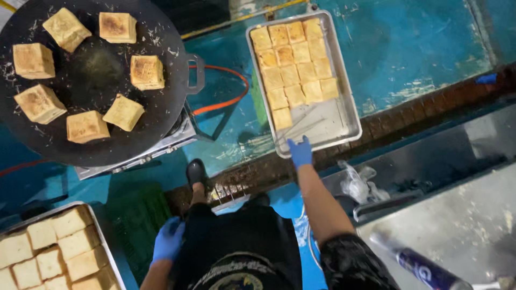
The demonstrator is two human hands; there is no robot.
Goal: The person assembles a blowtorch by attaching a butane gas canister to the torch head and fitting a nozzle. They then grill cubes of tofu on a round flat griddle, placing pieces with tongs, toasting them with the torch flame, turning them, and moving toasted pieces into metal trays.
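Note:
My right hand (300,152), in a blue glove, grips the near rim of a metal tray (344,115) that lies on the blue floor. Several fried tofu squares (294,70) fill the tray's far part; its near part is bare metal. My left hand (167,240), also in a blue glove, hangs by my hip with fingers loosely curled and nothing in it. A round black griddle (91,75) at the upper left carries several browned tofu blocks (146,72).
A second tray (102,239) of pale tofu blocks sits at the lower left. A red hose (231,99) runs under the griddle's stove. A steel counter (462,225) with a blue canister (424,268) and a crumpled plastic bag (357,182) stands at right.

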